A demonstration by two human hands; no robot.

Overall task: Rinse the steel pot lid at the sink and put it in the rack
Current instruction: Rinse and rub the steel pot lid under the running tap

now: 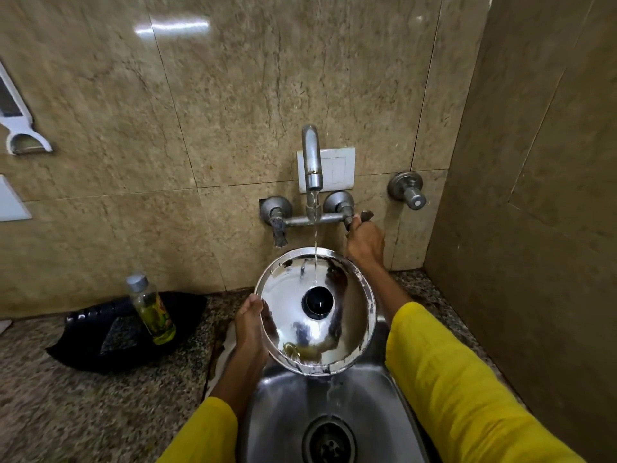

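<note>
My left hand [251,324] grips the left rim of the round steel pot lid [344,324], which I hold tilted over the steel sink [283,412]. The lid shows a black knob [318,301] at its middle. A thin stream of water falls from the tap spout [312,158] onto the lid above the knob and runs off its lower edge toward the drain [329,441]. My right hand [364,240] is closed on the right tap handle [362,218] at the wall. No rack is in view.
On the speckled granite counter [83,402] left of the sink lies a black bag [110,332] with a small bottle of yellow-green liquid [152,309] on it. A second valve [409,192] and a white switch plate [337,168] are on the tiled wall. A side wall closes the right.
</note>
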